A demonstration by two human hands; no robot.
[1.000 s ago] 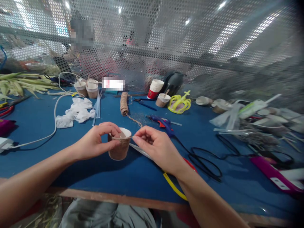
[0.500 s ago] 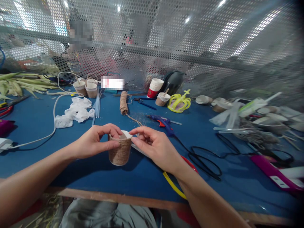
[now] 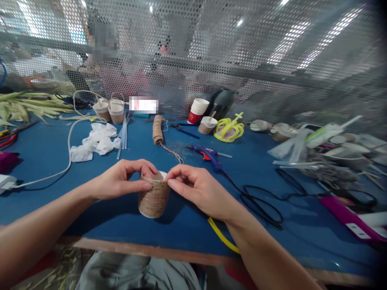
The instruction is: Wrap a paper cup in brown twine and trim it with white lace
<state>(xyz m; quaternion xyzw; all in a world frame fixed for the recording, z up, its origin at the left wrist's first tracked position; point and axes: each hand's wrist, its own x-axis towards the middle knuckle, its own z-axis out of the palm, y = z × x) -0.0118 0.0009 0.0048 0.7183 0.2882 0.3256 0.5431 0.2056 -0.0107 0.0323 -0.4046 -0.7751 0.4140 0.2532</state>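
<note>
A paper cup point(image 3: 153, 198) wrapped in brown twine is held slightly tilted over the blue table. My left hand point(image 3: 128, 179) grips its left rim, thumb on the outer wall and fingers over the edge. At the right rim, the thumb and forefinger of my right hand point(image 3: 193, 187) are pinched together on the twine against the cup. That twine point(image 3: 172, 152) runs back from behind my right fingers to a twine roll point(image 3: 157, 131). The pinched strand itself is mostly hidden by the fingertips. A blue glue gun point(image 3: 208, 156) lies just beyond my right hand.
Farther back are twine-wrapped cups point(image 3: 116, 110), clear glue sticks point(image 3: 123, 135), crumpled white tissue point(image 3: 98, 141), pliers point(image 3: 184, 129), stacked paper cups point(image 3: 198, 110) and a yellow crown-shaped piece point(image 3: 229, 129). Black cord point(image 3: 260, 201) and a purple power strip point(image 3: 347, 219) lie to the right.
The cup has dropped slightly and tipped a little toward me. My right hand has moved a little lower along the rim, its fingertips closer together.
</note>
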